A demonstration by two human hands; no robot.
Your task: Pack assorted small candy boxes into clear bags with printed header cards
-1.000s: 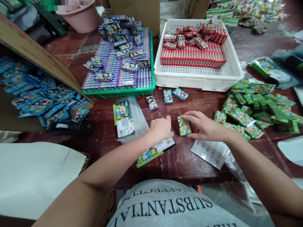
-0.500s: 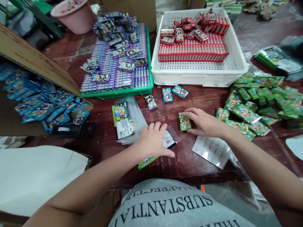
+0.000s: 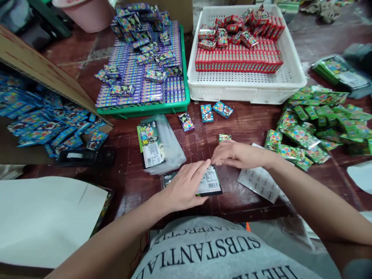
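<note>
Flat on a black card package in a clear plastic bag (image 3: 209,184), with a white barcode label, rests my left hand (image 3: 187,184), its fingers stretched out. My right hand (image 3: 236,154) is closed, fingertips pressed together at the package's upper edge beside the left fingertips. Whatever is between them is hidden. Just behind the right hand a small green box (image 3: 224,137) shows only its top part. Up and left of the left hand lies a stack of clear bags with a similar printed card (image 3: 154,145). A sheet of round clear stickers (image 3: 258,184) lies under the right forearm.
Purple boxes fill a green tray (image 3: 145,110); red boxes sit in a white basket (image 3: 247,93). One purple box (image 3: 186,121) and two blue boxes (image 3: 207,113) lie before them. Green boxes (image 3: 305,139) are heaped right, blue boxes (image 3: 66,131) in a carton left, near a black tool (image 3: 85,155).
My right hand has left the small green box and moved left to the package's edge. The package now lies turned more level, with my left hand flat on it.
</note>
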